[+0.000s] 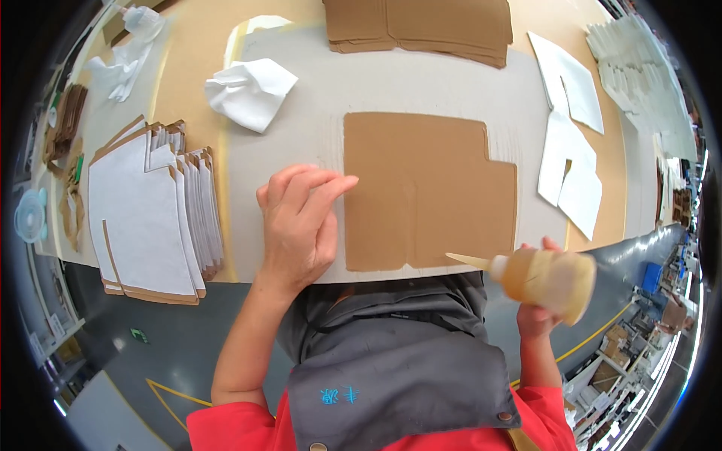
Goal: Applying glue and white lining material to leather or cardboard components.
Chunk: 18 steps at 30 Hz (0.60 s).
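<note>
A flat brown piece (429, 192) lies on the grey work surface before me, with a notch at its upper right corner and a faint crease down its middle. My left hand (297, 218) is at its left edge, fingers loosely bent, and nothing shows in them. The index fingertip reaches the edge; whether it touches I cannot tell. My right hand (538, 316) is wrapped round a squeeze bottle (553, 282) with yellowish contents. The bottle is tipped over, its long pointed nozzle toward the piece's lower right part.
Brown pieces are stacked (421, 30) at the far edge. White-faced, brown-edged pieces form a fanned stack (143, 218) on the left. A crumpled white cloth (252, 94) lies at the upper left; white cut-out sheets (571, 150) lie on the right. Another bottle (143, 21) is at the far left.
</note>
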{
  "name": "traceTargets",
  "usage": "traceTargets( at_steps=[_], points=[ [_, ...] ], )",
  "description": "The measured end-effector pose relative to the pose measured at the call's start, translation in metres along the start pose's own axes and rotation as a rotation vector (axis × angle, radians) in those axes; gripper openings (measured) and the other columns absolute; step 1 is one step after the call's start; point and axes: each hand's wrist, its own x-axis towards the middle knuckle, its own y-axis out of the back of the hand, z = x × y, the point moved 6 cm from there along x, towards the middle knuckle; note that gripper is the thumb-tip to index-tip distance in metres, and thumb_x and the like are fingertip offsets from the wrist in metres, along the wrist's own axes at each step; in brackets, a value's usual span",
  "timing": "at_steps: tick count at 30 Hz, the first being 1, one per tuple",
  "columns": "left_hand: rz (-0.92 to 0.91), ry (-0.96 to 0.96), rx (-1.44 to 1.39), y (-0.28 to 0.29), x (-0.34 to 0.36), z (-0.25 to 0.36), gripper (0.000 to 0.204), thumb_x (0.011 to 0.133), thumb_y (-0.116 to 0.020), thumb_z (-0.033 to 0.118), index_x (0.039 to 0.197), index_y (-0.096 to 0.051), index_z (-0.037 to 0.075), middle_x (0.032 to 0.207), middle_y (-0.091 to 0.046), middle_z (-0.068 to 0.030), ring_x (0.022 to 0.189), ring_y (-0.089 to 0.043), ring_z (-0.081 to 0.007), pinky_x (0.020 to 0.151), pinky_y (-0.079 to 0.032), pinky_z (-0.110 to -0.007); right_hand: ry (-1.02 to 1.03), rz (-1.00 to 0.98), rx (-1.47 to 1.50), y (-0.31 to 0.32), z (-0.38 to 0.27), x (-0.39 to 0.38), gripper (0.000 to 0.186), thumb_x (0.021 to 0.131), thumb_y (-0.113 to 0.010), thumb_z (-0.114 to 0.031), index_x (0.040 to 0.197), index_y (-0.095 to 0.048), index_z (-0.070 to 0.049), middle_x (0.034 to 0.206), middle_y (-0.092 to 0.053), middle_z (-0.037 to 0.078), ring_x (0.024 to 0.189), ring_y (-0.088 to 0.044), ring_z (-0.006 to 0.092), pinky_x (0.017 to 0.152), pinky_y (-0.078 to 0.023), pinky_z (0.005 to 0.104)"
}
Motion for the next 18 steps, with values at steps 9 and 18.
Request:
traceTargets(
  at_steps=[9,18],
  points=[
    [0.098,0.135,-0.114,0.007,-0.01,-0.016,0.038,0.08,-0.052,-0.012,0.107,-0.071,0.007,0.106,-0.065,-0.0071,0.107,-0.056,-0.0272,0.097,-0.042,-0.036,-0.259,0.058,0.383,-0.049,0.016,0.069,0.083,0.092,-0.059,-0.061,0.153,-0.029,-0.014,0.152,-0.042,0.018,0.13,-0.054,0.0283,0.093,-0.057,0.0415],
    [0.108,0.129,-0.126,0.003,-0.013,-0.019,0.045,0.072,-0.054,-0.012,0.107,-0.072,0.01,0.104,-0.064,-0.005,0.107,-0.056,-0.0278,0.095,-0.039,-0.038,-0.235,-0.021,0.312,-0.06,0.02,0.072,0.086,0.09,-0.067,-0.055,0.153,-0.028,-0.01,0.152,-0.042,0.021,0.138,-0.045,0.0286,0.108,-0.045,0.0444]
  ],
)
